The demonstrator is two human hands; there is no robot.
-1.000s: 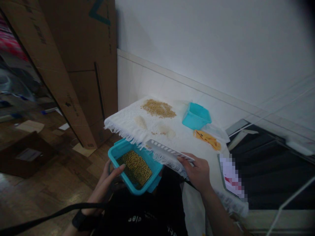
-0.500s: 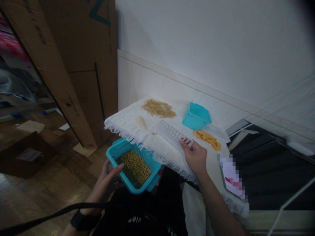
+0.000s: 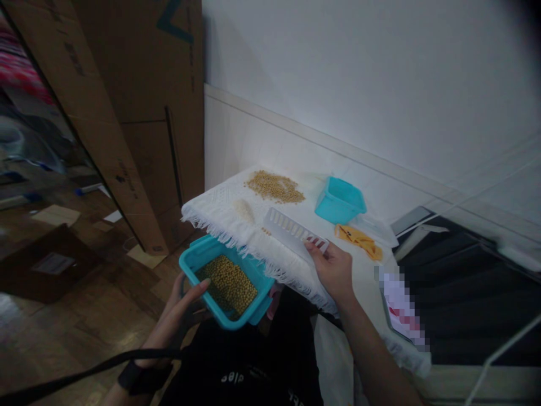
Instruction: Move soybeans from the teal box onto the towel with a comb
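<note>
My left hand [image 3: 186, 299] grips the near left side of a turquoise plastic box [image 3: 191, 269], thumb over the rim. Inside the box lie dried soybeans [image 3: 231, 282] with smaller green beans along the left. The box is held just below the fringed edge of a white tablecloth [image 3: 291, 260]. My right hand [image 3: 333, 268] is closed on one end of a white slotted plastic strip [image 3: 289, 228], which lies low over the cloth. A few loose soybeans [image 3: 266, 231] sit by the strip's far end. Behind it are a spread of soybeans [image 3: 274, 187] and a small pale grain pile [image 3: 244, 211].
A second turquoise box [image 3: 340, 202] stands near the wall, with a yellow cloth [image 3: 359, 241] in front of it. A phone-like device [image 3: 403, 313] with a blurred screen lies at the table's right. Tall cardboard [image 3: 156, 158] stands at the left; a carton [image 3: 51, 265] sits on the floor.
My right hand has moved the slotted strip slightly left and toward the cloth's front edge, close to the few loose soybeans. The held box has shifted a little left.
</note>
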